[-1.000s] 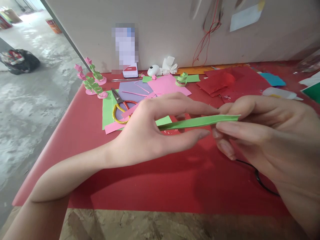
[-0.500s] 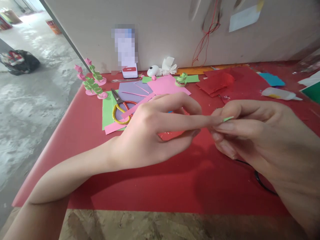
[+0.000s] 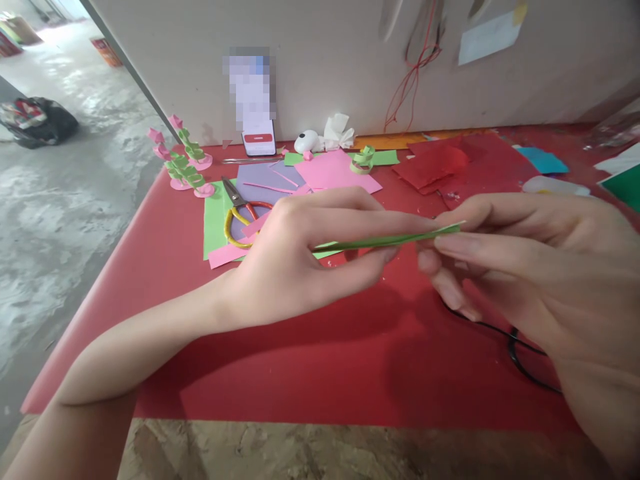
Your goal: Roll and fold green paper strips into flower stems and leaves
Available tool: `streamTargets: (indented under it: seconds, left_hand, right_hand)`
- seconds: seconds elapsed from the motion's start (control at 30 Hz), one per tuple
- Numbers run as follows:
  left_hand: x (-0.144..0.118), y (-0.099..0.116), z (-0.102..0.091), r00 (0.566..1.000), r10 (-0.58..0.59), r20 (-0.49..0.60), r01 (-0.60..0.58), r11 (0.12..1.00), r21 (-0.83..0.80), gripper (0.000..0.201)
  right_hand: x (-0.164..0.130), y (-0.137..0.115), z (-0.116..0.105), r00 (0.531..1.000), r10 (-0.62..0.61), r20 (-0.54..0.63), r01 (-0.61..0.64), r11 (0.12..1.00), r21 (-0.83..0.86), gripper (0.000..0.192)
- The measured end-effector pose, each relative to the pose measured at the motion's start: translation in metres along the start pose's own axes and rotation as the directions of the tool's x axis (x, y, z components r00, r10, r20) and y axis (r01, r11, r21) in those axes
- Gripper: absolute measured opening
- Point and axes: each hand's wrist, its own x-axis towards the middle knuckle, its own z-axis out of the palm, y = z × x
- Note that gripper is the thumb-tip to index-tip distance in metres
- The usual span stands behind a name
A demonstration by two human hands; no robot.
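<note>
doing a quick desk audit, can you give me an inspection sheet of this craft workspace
surface: red table cover over a worn board edge
job's things: folded green paper strip, pinched at both ends
clutter: scissors, pink, purple and green paper sheets, paper flower stems, phone, glue bottle
grippers: left hand and right hand both shut on the strip
cables: black cable under right hand; red wires on wall
surroundings: concrete floor, dark bag
</note>
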Motion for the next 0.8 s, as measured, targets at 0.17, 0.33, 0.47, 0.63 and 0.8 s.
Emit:
streamTargets:
  seconds: [0.17, 0.33, 0.47, 0.63, 0.8]
  left_hand:
    - [0.001, 0.0, -0.003, 0.996, -0.074, 0.058, 0.078, 0.995, -0.069, 0.024]
    - [0.001, 0.0, -0.007, 0.983, -0.122, 0.14, 0.137, 0.986, -0.099, 0.031]
    - [0.0, -0.002, -0.01, 0.966, -0.071, 0.248, 0.115, 0.979, -0.167, 0.038]
    - [-0.002, -0.005, -0.01, 0.956, -0.01, 0.293, 0.044, 0.993, -0.11, 0.047]
    - [-0.004, -0.003, -0.006, 0.97, 0.037, 0.24, -0.036, 0.999, -0.005, 0.047]
  right_hand:
    - [-0.002, -0.003, 0.002, 0.999, -0.033, -0.043, 0.031, 0.998, -0.055, 0.009]
    - [-0.002, -0.005, 0.002, 0.999, -0.014, -0.044, 0.01, 0.996, -0.084, 0.013]
    - [-0.001, -0.003, 0.0, 1.0, 0.021, 0.002, -0.021, 0.996, -0.083, 0.015]
    - [0.002, 0.002, -0.001, 0.999, 0.041, 0.015, -0.039, 0.992, -0.116, 0.013]
    - [0.004, 0.0, 0.0, 0.998, 0.053, 0.017, -0.052, 0.996, -0.075, 0.015]
